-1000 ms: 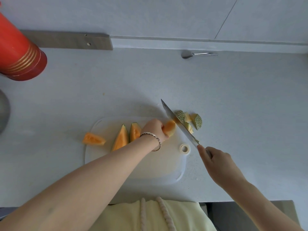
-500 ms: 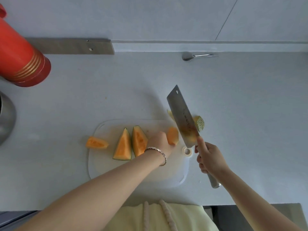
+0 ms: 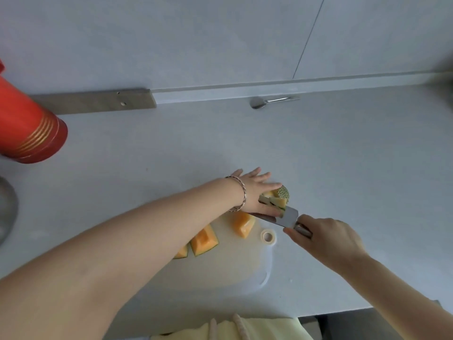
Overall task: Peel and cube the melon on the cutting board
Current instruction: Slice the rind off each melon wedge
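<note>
At the cutting board's (image 3: 232,268) far right corner, the straight-fingered left hand (image 3: 255,192) presses rind scraps (image 3: 278,195) on the cleaver (image 3: 287,217) gripped by the right hand (image 3: 326,238), melon pieces (image 3: 242,225) lying on the board; fingers slipping along the edge risk a cut.

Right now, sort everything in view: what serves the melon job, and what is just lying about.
For the job: cutting board; cleaver, gripped by the right hand; peeled melon chunk; wedges with rind on; rind scraps by the left hand.
Lying about: red container; spoon; metal vessel at the left edge.
</note>
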